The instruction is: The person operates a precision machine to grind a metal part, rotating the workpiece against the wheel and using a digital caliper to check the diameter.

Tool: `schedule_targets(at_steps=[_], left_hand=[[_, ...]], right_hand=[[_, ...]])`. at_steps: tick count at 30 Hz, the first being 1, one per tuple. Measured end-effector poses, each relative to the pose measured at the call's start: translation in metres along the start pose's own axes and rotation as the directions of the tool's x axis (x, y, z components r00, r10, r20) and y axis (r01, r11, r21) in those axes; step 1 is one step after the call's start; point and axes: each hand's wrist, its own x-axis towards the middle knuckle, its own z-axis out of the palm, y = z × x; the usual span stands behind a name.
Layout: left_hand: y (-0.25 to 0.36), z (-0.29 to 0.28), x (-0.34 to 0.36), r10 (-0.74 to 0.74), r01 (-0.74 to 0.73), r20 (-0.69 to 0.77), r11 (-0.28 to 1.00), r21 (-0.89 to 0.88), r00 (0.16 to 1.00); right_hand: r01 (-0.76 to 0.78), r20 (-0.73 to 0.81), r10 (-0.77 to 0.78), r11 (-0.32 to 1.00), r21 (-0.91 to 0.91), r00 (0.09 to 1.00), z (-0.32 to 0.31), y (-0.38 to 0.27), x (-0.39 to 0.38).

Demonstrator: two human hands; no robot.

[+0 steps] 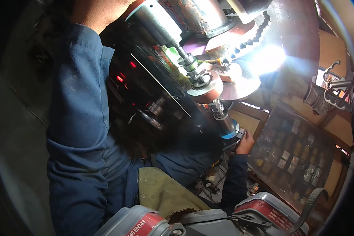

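High at the upper left, my left hand (101, 15) reaches to the end of a shiny metal cylinder (157, 21); its fingers are cut off by the frame edge. From that cylinder, a stepped metal shaft with a thick round disc (206, 88) runs down toward a dark cylinder with a blue collar (225, 128). Right of centre, my right hand (246, 142) has its fingers closed around a dark lever (239, 137) beside the blue collar. A larger pale disc (242, 87) stands close beside the shaft's disc.
A black segmented hose (249, 37) bends above the discs, next to a glaring lamp (268, 59). A dark panel of small packets (293, 153) leans at the right, below a metal bracket (336, 84). Grey-and-red respirator filters (139, 224) fill part of the lower edge.
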Motion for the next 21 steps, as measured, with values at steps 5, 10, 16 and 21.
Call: schedule_targets(at_steps=[5,10,16,21], left_hand=[[-0.001,-0.001,-0.001,0.089,-0.089,0.002,0.994,0.056,0.996],[-0.001,-0.002,0.002,0.082,-0.082,0.004,0.996,0.023,0.997],[0.001,-0.002,0.002,0.067,-0.065,-0.031,0.996,0.068,0.997],[-0.001,0.005,-0.001,0.213,-0.194,-0.082,0.962,0.194,0.974]], right_hand=[[-0.119,0.164,0.092,0.979,0.164,0.982,-0.002,0.007,0.018],[-0.129,0.275,0.096,0.986,0.104,0.957,-0.007,0.002,0.027],[-0.317,0.431,0.193,0.918,0.238,0.882,-0.005,0.015,0.047],[-0.384,0.563,0.228,0.906,0.175,0.795,-0.002,0.028,0.066]])
